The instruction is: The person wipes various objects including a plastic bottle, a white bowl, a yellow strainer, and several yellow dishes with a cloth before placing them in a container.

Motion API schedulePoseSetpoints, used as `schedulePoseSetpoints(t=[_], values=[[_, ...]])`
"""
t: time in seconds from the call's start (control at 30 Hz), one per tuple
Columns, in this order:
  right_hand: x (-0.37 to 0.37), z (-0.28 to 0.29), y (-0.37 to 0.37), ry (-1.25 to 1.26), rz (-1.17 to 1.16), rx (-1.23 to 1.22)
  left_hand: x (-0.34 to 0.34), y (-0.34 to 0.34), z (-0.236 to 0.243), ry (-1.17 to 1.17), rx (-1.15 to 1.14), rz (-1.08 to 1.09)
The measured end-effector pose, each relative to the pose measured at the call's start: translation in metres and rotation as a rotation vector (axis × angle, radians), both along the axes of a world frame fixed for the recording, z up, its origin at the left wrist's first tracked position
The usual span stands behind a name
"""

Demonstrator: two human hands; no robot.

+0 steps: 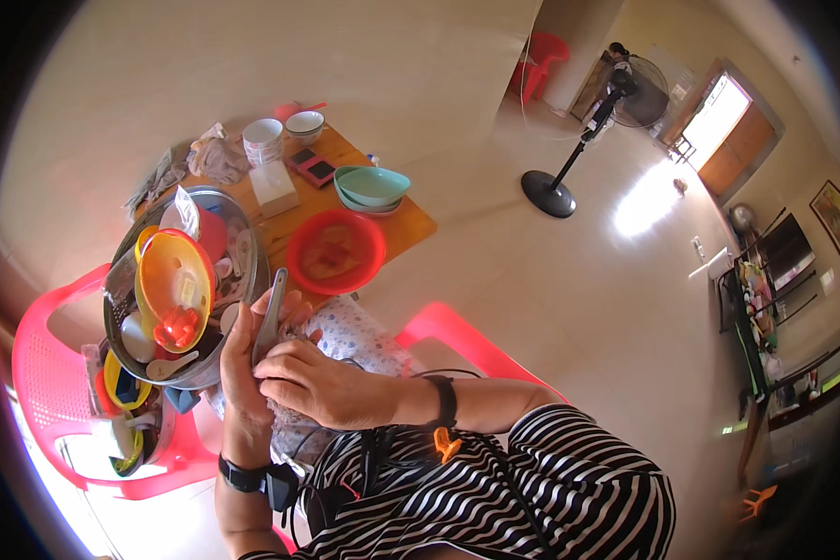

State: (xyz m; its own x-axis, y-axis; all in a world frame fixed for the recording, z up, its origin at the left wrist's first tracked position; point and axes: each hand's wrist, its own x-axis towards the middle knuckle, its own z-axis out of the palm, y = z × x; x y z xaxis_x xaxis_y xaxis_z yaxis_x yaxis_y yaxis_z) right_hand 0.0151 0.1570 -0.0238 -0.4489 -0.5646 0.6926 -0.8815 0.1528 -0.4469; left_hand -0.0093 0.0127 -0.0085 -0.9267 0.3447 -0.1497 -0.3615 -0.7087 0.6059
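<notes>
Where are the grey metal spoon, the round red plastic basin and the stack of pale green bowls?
grey metal spoon (272, 313), head view, middle of its handle between the hands.
round red plastic basin (301, 245), head view, its left rim.
stack of pale green bowls (371, 185), head view, inside wall of the top bowl.

Wearer had a black-and-white horizontally striped top (551, 485), sleeves short. Black watch-like band (243, 476) just below the left hand (243, 373); thin black band (447, 401) at the wrist behind the right hand (322, 387). Black cables and an orange clip (445, 443) on the chest.
</notes>
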Motion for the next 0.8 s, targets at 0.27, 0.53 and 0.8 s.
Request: schedulePoseSetpoints(t=[0.27,0.53,0.8], values=[[-0.010,0.002,0.008,0.178,-0.354,0.040,-0.006,-0.023,-0.052,-0.044,0.294,-0.289],[-0.040,0.011,0.043,0.107,-0.693,-0.021,0.011,-0.016,-0.004,0.128,-0.333,-0.411],[-0.039,-0.028,0.070,-0.540,-0.733,-0.197,-0.055,-0.111,0.002,0.162,-0.836,0.618]])
